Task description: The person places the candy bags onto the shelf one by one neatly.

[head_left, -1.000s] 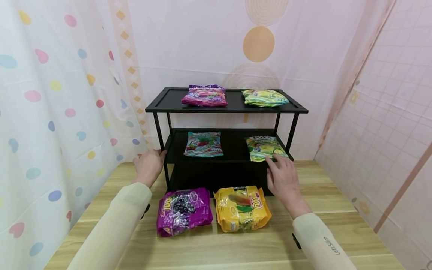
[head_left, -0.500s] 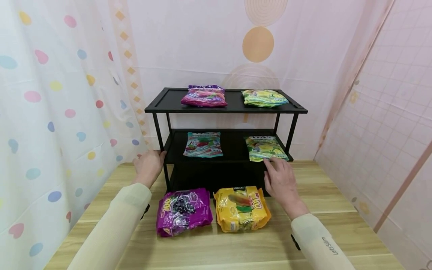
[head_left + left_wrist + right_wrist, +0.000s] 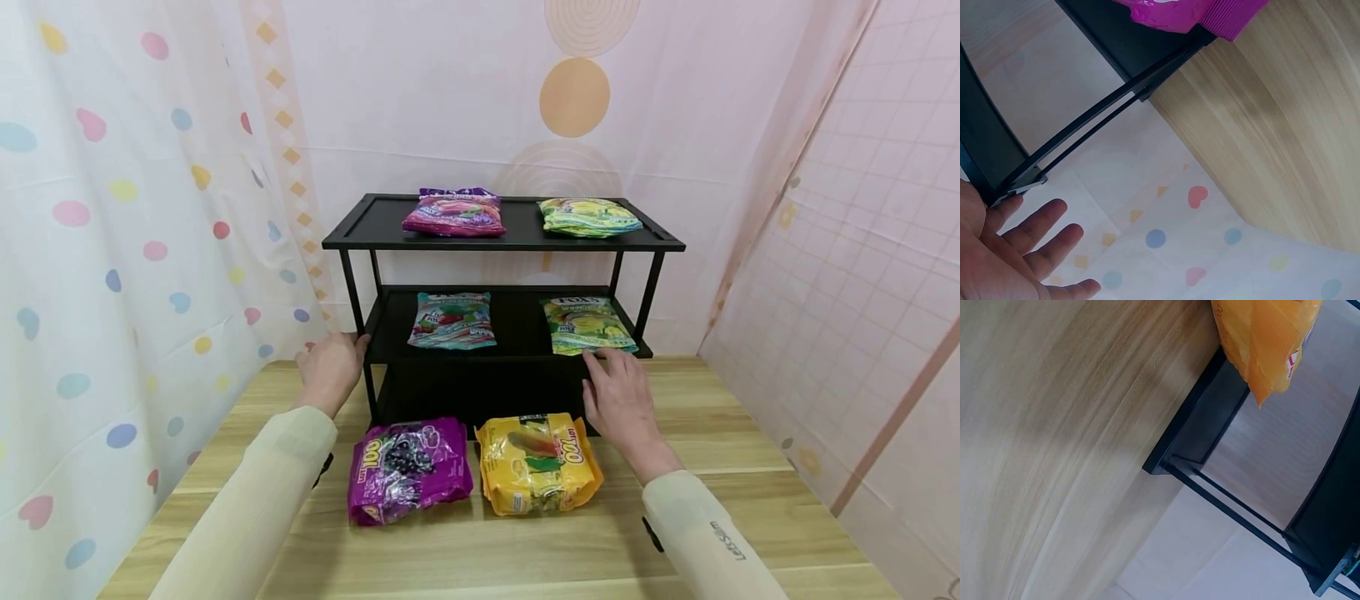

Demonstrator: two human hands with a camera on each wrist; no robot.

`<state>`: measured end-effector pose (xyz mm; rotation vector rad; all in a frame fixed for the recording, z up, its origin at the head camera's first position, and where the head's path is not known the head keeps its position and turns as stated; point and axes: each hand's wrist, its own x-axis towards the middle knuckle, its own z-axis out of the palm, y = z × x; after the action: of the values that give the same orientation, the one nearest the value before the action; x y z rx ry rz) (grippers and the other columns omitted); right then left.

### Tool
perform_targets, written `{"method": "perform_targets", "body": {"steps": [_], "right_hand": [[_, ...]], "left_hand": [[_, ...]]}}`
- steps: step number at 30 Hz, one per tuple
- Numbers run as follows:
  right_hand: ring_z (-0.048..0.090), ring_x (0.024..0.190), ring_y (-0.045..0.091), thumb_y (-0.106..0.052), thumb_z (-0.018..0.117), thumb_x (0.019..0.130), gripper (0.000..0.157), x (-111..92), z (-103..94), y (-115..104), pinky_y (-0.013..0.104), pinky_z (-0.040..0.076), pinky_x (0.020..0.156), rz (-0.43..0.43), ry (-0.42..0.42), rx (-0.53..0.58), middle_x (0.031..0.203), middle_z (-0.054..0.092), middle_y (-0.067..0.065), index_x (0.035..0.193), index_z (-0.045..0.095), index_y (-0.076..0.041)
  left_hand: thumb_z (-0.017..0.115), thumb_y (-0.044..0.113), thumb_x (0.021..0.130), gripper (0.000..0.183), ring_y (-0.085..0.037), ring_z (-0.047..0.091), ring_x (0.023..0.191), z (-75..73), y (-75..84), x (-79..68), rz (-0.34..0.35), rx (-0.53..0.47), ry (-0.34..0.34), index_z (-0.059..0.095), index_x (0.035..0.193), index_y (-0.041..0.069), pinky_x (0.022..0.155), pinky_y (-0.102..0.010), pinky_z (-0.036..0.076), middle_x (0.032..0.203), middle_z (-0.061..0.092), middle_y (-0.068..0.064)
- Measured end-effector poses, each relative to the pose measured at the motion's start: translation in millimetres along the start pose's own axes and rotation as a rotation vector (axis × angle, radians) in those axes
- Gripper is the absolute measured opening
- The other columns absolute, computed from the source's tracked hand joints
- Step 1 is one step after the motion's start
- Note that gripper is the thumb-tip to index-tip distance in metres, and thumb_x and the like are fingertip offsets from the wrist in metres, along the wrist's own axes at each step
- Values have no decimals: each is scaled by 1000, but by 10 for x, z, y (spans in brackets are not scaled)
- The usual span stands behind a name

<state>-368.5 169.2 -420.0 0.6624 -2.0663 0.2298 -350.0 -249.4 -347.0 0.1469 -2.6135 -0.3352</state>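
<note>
In the head view my left hand (image 3: 330,371) touches the left front post of a black three-tier shelf rack (image 3: 517,358) at the middle shelf. The left wrist view has its index fingertip at the shelf corner, the other fingers loosely spread. My right hand (image 3: 621,396) rests its fingertips at the front edge of a green-yellow candy bag (image 3: 588,323) lying on the middle shelf's right side. To the left on that shelf lies a teal candy bag (image 3: 452,321). On the top shelf are a pink-purple candy bag (image 3: 454,215) and a yellow-green candy bag (image 3: 590,217).
A purple gummy candy pack (image 3: 410,468) and a yellow one (image 3: 537,464) lie at the rack's front, by the bottom shelf. The rack stands on a wooden table (image 3: 465,554). Patterned curtains (image 3: 172,208) hang behind and at both sides.
The green-yellow bag has slid slightly back on the middle shelf. My right hand has shifted a little left, its fingers now at the bag's front edge. The left hand stays at the post.
</note>
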Motion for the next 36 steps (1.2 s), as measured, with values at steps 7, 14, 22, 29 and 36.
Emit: {"method": "perform_targets", "body": {"steps": [7,14,22,29,36], "right_hand": [[50,114,41,-11,67,89,41,20,4,-4,54,37,102,18,-30,2,121,54,24,127,62,4],[50,116,41,-14,69,89,46,32,0,-26,56,35,104,58,-89,-24,124,53,23,132,60,1],[49,121,40,-16,69,91,49,32,-17,-58,58,31,108,109,-153,-17,129,53,22,136,58,-1],[51,119,40,-18,70,91,47,55,-38,-86,59,31,108,143,-179,-18,130,54,21,134,59,-2],[48,122,41,-22,67,94,51,36,-20,-112,57,35,105,151,-198,-26,134,51,22,138,54,-1]], "left_hand": [[42,31,107,44,-54,62,84,5,3,9,-2,-8,-8,54,75,4,80,-71,41,86,66,-31],[41,31,107,43,-54,62,87,6,3,17,-10,-10,-28,54,77,4,82,-71,40,90,66,-31],[42,31,107,42,-54,62,87,12,11,20,-4,-15,-14,55,77,4,81,-71,40,91,66,-32],[41,31,107,43,-54,62,88,11,4,17,-9,-2,-25,55,78,4,82,-70,40,91,66,-32],[41,31,107,42,-55,62,88,10,-2,10,-1,-2,-13,55,80,3,81,-71,40,92,66,-33]]}}
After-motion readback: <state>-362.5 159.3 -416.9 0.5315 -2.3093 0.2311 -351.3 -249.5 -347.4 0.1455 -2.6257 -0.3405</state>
